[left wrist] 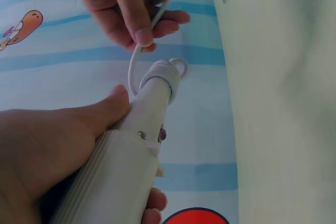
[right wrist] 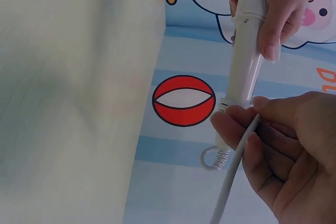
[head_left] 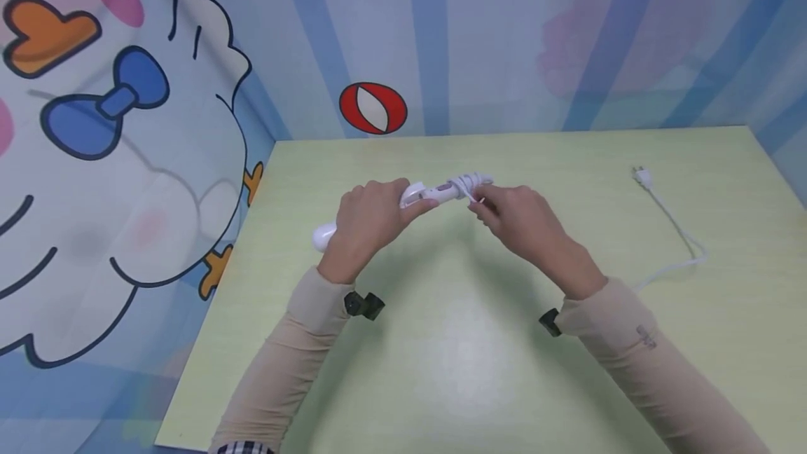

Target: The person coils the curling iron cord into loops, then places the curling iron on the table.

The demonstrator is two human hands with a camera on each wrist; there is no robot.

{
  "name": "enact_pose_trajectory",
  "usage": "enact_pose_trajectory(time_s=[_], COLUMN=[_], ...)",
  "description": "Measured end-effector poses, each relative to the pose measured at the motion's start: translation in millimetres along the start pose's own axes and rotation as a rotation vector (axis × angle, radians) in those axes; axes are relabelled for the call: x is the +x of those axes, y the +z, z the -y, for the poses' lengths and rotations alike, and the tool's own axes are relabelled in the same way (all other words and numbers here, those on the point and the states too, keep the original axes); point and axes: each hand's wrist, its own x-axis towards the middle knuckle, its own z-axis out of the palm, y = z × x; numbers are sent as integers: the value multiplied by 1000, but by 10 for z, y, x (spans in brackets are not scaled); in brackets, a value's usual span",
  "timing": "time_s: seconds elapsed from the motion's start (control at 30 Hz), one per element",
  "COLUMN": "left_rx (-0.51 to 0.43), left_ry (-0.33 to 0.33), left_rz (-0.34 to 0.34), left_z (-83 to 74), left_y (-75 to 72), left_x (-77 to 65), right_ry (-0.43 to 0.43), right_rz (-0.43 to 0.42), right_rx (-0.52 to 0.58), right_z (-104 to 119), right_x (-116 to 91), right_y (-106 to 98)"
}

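Note:
My left hand (head_left: pixel 372 219) grips a white curling iron (head_left: pixel 441 193) above the table, its rounded end jutting out left of the wrist. Several turns of white cord (left wrist: pixel 159 76) lie around the narrow handle end, as the left wrist view shows. Close beside that end, my right hand (head_left: pixel 526 223) pinches the cord between thumb and fingers. From those fingers the free stretch of cord (right wrist: pixel 229 182) runs off, and a small loop (right wrist: pixel 208 158) stands out at the handle's tip. Most of the iron's middle is hidden behind the left hand in the head view.
The cord's plug (head_left: pixel 643 176) lies at the right of the pale green table (head_left: pixel 466 384), with a bent length of cord trailing from it. Printed walls (head_left: pixel 492 40) rise behind the table and at its left edge.

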Motion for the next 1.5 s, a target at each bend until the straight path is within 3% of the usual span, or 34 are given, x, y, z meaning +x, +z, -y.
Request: enact_pose_trajectory(time_s=[0.4, 0.63, 0.73, 0.97, 1.3, 1.5], left_rx=[-135, -282, -323, -384, -329, -249], left_ry=[4, 26, 54, 155, 310, 364], left_rz=[-84, 0, 43, 96, 169, 214], left_z=[19, 12, 1, -20, 13, -45], left_y=[-41, -127, -147, -231, -256, -225], left_x=[-5, -53, -70, -125, -183, -213], right_ry=[36, 72, 69, -9, -128, -66], right_rz=[-37, 49, 65, 64, 142, 222], right_rx=[230, 553, 637, 643, 482, 387], right_z=[-87, -308, -398, -524, -587, -598], right_x=[-56, -3, 15, 83, 114, 158], right_y=[178, 303, 310, 226, 73, 5])
